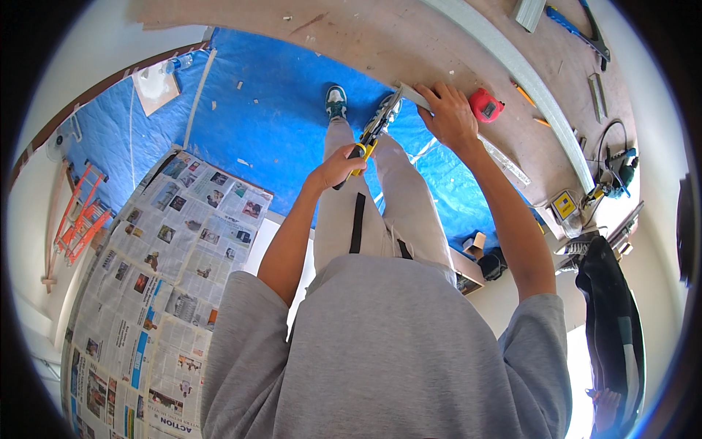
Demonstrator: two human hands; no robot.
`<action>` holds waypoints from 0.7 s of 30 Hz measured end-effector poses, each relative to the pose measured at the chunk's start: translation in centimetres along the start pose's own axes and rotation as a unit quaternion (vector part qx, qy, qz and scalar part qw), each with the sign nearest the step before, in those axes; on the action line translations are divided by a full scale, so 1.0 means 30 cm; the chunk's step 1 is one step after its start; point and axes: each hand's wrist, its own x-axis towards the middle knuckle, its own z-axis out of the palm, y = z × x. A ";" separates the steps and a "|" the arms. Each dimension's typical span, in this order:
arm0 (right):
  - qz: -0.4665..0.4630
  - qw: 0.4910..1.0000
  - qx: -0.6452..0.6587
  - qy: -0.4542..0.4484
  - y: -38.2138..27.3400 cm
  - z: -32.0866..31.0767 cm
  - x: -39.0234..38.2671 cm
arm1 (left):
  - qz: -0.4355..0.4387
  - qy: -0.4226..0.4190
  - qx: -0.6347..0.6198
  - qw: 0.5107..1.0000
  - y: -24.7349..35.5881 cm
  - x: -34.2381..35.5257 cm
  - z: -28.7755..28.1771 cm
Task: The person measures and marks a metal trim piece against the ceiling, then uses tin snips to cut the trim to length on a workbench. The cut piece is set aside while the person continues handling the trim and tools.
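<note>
My left hand (340,167) is closed round the yellow-and-black handles of a pair of snips (371,140), held low in front of my legs. Their front end points up and away, meeting the near end of a short grey metal channel (415,96); how far the jaws overlap it is hard to see. With my right hand (452,117) I grip that channel at the workbench edge, fingers over the top and thumb toward me. Just right of this hand sits a red tape measure (485,106) on the board.
The brown work surface (351,29) carries a long metal channel (523,77), pencils (523,94), a blue-handled tool (574,25) and a corded power tool (618,172). Blue sheeting (270,95) covers the floor. A newspaper-covered surface (183,256) stands left, beyond it an orange ladder (82,219).
</note>
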 end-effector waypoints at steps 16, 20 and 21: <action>0.006 1.000 -0.014 0.002 -0.015 0.000 0.006 | -0.026 0.099 0.219 0.970 0.000 0.006 0.019; 0.002 1.000 -0.008 0.010 -0.013 0.004 0.005 | -0.009 0.111 0.216 0.970 0.000 0.008 0.026; 0.003 1.000 -0.006 0.009 -0.013 0.005 0.005 | -0.006 0.109 0.216 0.970 0.000 0.007 0.029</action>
